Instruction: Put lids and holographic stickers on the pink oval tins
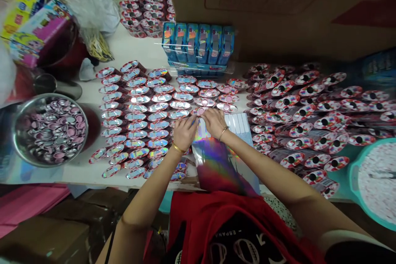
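Note:
My left hand (185,132) and my right hand (214,121) meet over the top edge of a shiny holographic sticker sheet (216,161) lying on the table in front of me. Both hands have their fingers pinched together at a small oval piece; what exactly each one grips is too small to make out. A thin blue tool seems to stick out of my left hand. Rows of small oval boxes with holographic lids (139,115) lie to the left and beyond my hands. Both wrists wear a gold bangle.
A metal bowl (18,132) of pink round pieces sits far left. Piled red-and-white oval boxes with black dots (309,111) fill the right. Blue packaged boxes (198,43) stand behind, before a cardboard carton (278,8). A teal basin (354,173) is at right.

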The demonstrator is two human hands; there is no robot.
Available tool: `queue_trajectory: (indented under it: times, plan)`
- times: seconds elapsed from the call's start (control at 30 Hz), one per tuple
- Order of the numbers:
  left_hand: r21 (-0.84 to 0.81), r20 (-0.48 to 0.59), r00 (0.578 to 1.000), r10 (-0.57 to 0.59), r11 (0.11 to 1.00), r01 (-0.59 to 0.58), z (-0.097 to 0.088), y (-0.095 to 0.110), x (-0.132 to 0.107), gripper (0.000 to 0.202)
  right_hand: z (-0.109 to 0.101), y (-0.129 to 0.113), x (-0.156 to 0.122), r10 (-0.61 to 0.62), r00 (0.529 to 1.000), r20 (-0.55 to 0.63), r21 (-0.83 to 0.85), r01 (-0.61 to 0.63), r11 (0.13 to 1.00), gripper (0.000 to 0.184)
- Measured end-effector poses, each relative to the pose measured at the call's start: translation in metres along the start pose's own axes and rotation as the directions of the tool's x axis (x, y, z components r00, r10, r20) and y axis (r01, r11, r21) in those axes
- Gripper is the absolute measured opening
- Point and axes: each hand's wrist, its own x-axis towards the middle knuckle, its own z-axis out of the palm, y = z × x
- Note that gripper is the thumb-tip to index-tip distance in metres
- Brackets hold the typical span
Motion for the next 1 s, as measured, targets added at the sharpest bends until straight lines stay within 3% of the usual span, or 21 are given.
queue_trajectory:
  times: [0.17, 0.3, 0.37, 0.43, 0.57, 0.63, 0.8, 1.0]
  plan:
    - [-0.027, -0.053, 0.999, 0.012, 1.000, -0.013, -0.003, 0.022, -0.039, 0.014, 0.003, 0.001, 0.000, 0.000, 1.000, 0.003, -0.018, 0.000, 1.000, 0.030]
    - [-0.184, -0.129, 0.992, 0.004, 0.982, -0.028, -0.018, 0.035, -0.071, 0.011, 0.004, 0.002, 0.000, -0.001, 1.000, 0.018, -0.046, 0.002, 0.999, 0.032]
    - [-0.213, -0.210, 0.972, -0.107, 0.975, 0.062, -0.026, 0.032, -0.066, 0.021, 0.004, 0.002, 0.001, 0.004, 1.000, 0.028, -0.058, -0.003, 0.998, 0.031]
    - [-0.156, -0.202, 0.961, -0.191, 0.975, 0.161, -0.029, 0.025, -0.046, 0.037, 0.003, 0.002, 0.000, 0.008, 0.999, 0.032, -0.065, -0.006, 0.998, 0.031]
    - [0.016, 0.018, 0.989, -0.147, 0.989, 0.147, -0.021, 0.011, -0.003, 0.053, 0.003, 0.000, -0.002, -0.009, 1.000, 0.008, -0.065, 0.010, 0.998, 0.032]
    - [0.019, 0.051, 0.993, -0.111, 0.994, 0.110, -0.013, 0.007, 0.004, 0.054, 0.004, 0.000, -0.004, -0.019, 1.000, -0.010, -0.066, 0.019, 0.998, 0.031]
    - [-0.066, 0.021, 0.998, -0.056, 0.996, 0.057, 0.000, 0.001, -0.013, 0.055, 0.011, 0.004, -0.007, -0.029, 0.999, -0.025, -0.073, 0.027, 0.997, 0.030]
    - [-0.076, 0.013, 1.000, 0.017, 0.997, -0.016, 0.000, 0.002, -0.039, 0.050, 0.018, 0.009, -0.009, -0.059, 0.997, -0.054, -0.086, 0.054, 0.995, 0.031]
